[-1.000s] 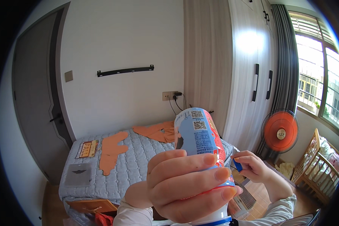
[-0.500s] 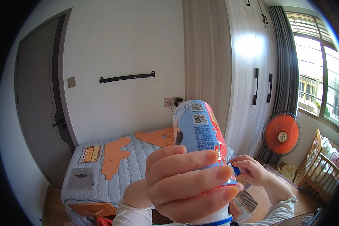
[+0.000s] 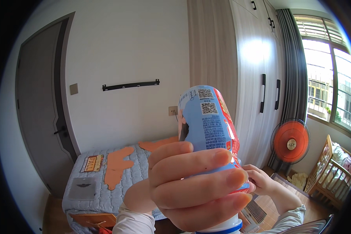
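A blue and red printed bottle stands tilted in front of me, its label covered in small print and two square codes. My left hand is closed around it, fingers wrapped across the lower label. Below the fingers, a white part with a blue ring shows at the lower edge of the view. Just behind the bottle's right side is my right hand, its fingers curled. The bottle partly hides those fingertips, and what they hold cannot be made out.
A bed with a grey quilted cover holds orange cut-out pieces, a printed card and a clear-grey folder. Rightward are a wardrobe, an orange fan and a wooden crib. A dark door stands left.
The bottle has risen higher in view, with my left hand still around it. My right hand has shifted slightly left, and the small blue piece between its fingers is now hidden behind the bottle.
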`<state>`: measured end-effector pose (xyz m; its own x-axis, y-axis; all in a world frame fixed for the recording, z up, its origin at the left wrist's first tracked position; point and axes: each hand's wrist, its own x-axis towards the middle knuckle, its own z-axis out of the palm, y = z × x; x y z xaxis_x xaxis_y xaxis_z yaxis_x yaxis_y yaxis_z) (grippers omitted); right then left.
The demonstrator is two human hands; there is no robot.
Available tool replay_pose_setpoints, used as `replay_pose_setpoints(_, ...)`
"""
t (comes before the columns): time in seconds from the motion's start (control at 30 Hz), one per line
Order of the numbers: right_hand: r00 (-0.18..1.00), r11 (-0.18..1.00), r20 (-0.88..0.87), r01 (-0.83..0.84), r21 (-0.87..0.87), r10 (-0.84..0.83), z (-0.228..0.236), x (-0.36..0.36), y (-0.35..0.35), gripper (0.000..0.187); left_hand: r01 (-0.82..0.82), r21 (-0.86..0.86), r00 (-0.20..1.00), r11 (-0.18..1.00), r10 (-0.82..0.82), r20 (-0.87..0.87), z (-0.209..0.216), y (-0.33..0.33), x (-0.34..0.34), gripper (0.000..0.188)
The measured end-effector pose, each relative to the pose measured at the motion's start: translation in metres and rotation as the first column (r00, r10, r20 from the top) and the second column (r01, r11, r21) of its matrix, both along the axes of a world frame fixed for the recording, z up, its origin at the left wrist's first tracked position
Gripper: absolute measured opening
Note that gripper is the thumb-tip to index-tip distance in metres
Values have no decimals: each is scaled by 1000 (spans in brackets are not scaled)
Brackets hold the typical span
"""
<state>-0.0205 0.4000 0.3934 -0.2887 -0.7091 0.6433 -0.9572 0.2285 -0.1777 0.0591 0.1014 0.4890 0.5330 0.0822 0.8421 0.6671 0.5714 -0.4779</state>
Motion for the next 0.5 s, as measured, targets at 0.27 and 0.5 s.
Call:
replay_pose_setpoints(0.27, 999, 1000, 31, 11, 19, -12, -2, 0, 2, 47, 21, -14, 1000, 1000, -21, 2, 1, 4, 0, 79)
replay_pose_setpoints(0.5, 999, 1000, 39, 17, 18, -17, -7, -5, 4, 47, 38, -42, 999, 998, -38, -10, 2, 2, -5, 81)
